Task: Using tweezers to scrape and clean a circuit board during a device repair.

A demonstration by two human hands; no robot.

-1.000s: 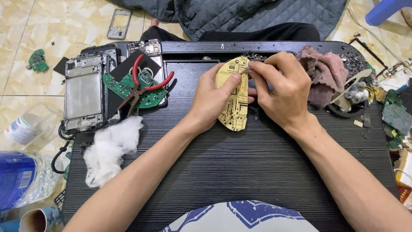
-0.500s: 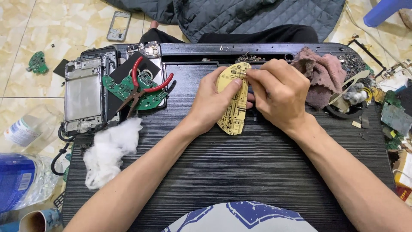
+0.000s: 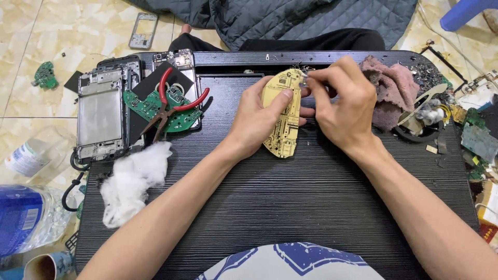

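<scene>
My left hand (image 3: 258, 120) grips a long yellow circuit board (image 3: 282, 127) from its left side, thumb pressed on its face, holding it just above the black ribbed table (image 3: 290, 207). My right hand (image 3: 343, 106) is closed at the board's top end, its fingertips pinching a small metal part there. What exactly the fingers pinch is too small to tell.
Red-handled pliers (image 3: 171, 101) lie on a green circuit board (image 3: 155, 110) beside phone frames (image 3: 99, 114) at the left. A wad of white cotton (image 3: 129, 181) lies lower left. A pink-brown rag (image 3: 389, 91) and loose electronic scraps (image 3: 430, 111) sit at the right. Plastic bottles (image 3: 23, 218) stand on the floor.
Both hands and the yellow board have shifted slightly toward the table's far edge. My right hand's fingers now pinch at the board's top end.
</scene>
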